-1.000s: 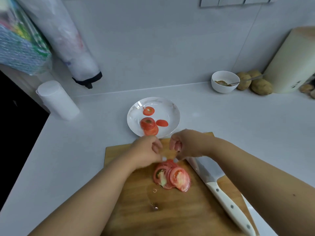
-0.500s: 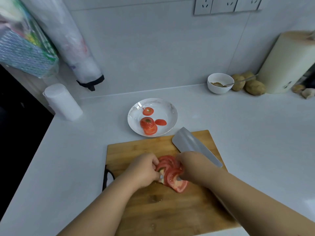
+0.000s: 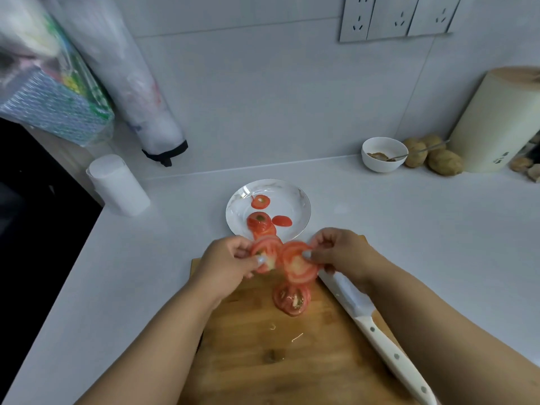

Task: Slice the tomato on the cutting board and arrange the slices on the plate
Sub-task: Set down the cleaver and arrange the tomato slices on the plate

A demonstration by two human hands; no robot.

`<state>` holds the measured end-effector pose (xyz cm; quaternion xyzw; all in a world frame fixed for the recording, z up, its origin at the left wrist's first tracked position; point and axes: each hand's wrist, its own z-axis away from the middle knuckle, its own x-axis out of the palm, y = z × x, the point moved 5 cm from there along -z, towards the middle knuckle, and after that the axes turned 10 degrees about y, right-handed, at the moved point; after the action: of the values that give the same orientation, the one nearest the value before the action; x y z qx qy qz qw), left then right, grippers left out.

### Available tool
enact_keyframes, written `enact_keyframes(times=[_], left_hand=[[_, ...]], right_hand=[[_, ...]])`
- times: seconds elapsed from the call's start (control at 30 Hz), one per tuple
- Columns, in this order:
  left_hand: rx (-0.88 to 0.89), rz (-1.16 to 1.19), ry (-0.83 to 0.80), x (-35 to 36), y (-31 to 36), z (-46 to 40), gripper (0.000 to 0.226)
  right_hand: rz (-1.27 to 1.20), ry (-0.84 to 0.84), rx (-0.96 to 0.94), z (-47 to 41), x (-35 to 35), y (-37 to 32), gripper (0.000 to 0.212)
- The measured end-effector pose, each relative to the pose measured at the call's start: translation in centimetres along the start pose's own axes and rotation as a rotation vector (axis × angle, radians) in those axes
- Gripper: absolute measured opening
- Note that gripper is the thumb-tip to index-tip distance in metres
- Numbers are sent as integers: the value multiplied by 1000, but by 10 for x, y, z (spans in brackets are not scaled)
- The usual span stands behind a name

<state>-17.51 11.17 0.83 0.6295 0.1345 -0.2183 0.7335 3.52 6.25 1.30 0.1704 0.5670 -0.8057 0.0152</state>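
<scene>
White kitchen counter (image 3: 394, 229) in a corner, with a wooden cutting board (image 3: 263, 361) near the front edge.

The left hand (image 3: 225, 263) pinches a few tomato slices (image 3: 264, 252) and the right hand (image 3: 339, 252) pinches other slices (image 3: 298, 266), both above the board's far end. 1 tomato piece (image 3: 292, 299) lies on the board. The plate (image 3: 298, 200) behind carries 3 slices. The knife (image 3: 377, 331) is partly hidden under the right arm.
</scene>
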Motion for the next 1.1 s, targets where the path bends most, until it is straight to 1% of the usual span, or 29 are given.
enact_keyframes(times=[0.1,0.17,0.27,0.33,0.43,0.47,0.5,0.57,0.63,0.67,0.73,0.8,0.87,0.93,1.03,1.1], left_hand=[[-22,30,105,-4,12,-25,8],[-44,22,149,1,18,-55,8],[-103,21,172,15,17,-93,12],[-108,-38,178,28,16,-119,19],[-74,-148,196,44,18,-149,17],[-75,-179,199,48,18,-156,18],[-74,-229,194,52,18,-163,20],[-40,-416,184,55,16,-169,19],[-10,-582,204,51,15,-171,18],[1,-636,206,49,13,-171,17],[36,-714,201,45,9,-172,19],[55,-754,170,41,4,-170,27],[74,-735,141,36,5,-163,29],[128,-675,146,31,11,-148,26],[182,-513,190,22,22,-114,18],[157,-418,154,22,26,-89,14]], right_hand=[[-61,155,33,-28,-1,-7,16],[-22,252,78,-60,2,-6,21],[113,306,143,-96,14,-2,25],[220,310,154,-116,22,-2,20],[303,290,164,-139,30,-1,32],[328,283,161,-143,31,-1,30],[383,280,148,-147,31,-2,25],[557,286,108,-148,28,-6,11],[698,290,69,-146,27,-9,22],[751,271,48,-145,28,-9,24],[866,222,12,-143,30,-7,14],[940,195,-24,-140,32,-7,24],[982,196,-91,-134,32,-11,26],[981,224,-176,-127,30,-17,25],[873,243,-250,-112,27,-26,26],[790,207,-280,-96,25,-32,30]])
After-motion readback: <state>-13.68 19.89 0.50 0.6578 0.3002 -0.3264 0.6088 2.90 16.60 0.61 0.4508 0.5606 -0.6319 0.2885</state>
